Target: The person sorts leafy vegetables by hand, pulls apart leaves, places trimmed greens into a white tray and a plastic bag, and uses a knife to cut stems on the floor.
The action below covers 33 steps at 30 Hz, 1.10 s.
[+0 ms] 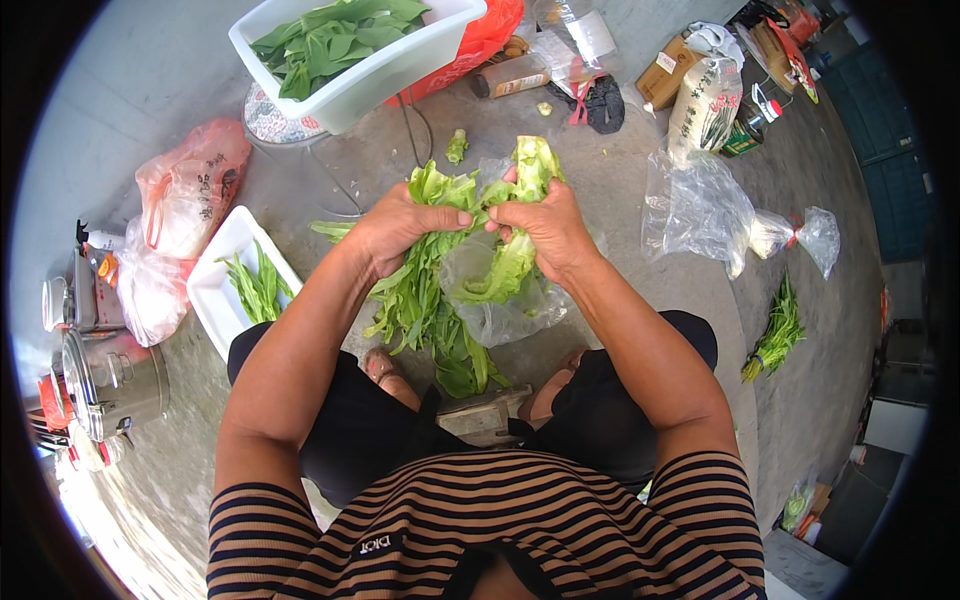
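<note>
Both my hands are raised in front of my knees, working on a leafy green vegetable that looks like stem lettuce. My left hand (pixel 405 230) is closed around a bunch of long green leaves (pixel 425 285), its thumb pointing right. In my right hand (pixel 550 225) is a thick, pale green stem (pixel 535 160), its blunt end standing up past the fingers. A light green curling piece (pixel 500 275) hangs below that hand. The fingertips of the two hands nearly meet. Under the greens lies a clear plastic bag (pixel 500 315), partly covered by leaves.
A white tub (pixel 375 80) of leaves stands on a stool at the upper left. A smaller white basin (pixel 225 300) with leaves sits left. A stem stub (pixel 457 147) lies ahead on the floor. Clear bags (pixel 700 205) and a bundle of greens (pixel 777 330) lie right.
</note>
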{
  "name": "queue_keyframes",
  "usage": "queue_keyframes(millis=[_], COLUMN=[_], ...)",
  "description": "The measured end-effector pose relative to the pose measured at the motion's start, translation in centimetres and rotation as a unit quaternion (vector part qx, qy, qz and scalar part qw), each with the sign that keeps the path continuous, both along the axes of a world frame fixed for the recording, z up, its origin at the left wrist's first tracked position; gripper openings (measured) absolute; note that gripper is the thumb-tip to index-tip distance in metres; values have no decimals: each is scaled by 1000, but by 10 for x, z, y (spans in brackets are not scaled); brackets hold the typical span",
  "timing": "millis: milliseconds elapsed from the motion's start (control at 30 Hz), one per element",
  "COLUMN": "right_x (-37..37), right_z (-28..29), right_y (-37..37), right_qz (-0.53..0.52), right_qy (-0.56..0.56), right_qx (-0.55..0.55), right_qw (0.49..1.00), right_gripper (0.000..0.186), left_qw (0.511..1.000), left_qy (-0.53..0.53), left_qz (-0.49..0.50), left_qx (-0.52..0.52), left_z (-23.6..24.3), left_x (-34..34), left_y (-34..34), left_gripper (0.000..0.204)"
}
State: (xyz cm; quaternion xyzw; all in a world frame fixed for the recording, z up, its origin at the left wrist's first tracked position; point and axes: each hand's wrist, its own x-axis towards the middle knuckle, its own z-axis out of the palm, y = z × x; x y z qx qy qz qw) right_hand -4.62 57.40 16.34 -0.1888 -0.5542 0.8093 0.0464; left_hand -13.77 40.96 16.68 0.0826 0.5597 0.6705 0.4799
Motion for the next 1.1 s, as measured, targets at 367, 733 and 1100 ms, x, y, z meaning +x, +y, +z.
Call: queue_keyframes(millis=[367,733,1100], right_x=[-5,-14,-11], right_z=[-12,-35,-20], right_y=[-6,7,11], right_qz=[-26,-94,22], right_qy=[-9,-42,-101], right_qx=[5,204,169], right_qw=[1000,973,980], right_gripper=[26,19,27], left_qw=[981,989,999], left_qy=[186,113,-17], left_qz=[6,25,38], left_qx=[-53,-90,22], left_z=[3,-5,-7], left_x=[12,6,-1], left_y=[9,4,-10], left_gripper=[21,23,27])
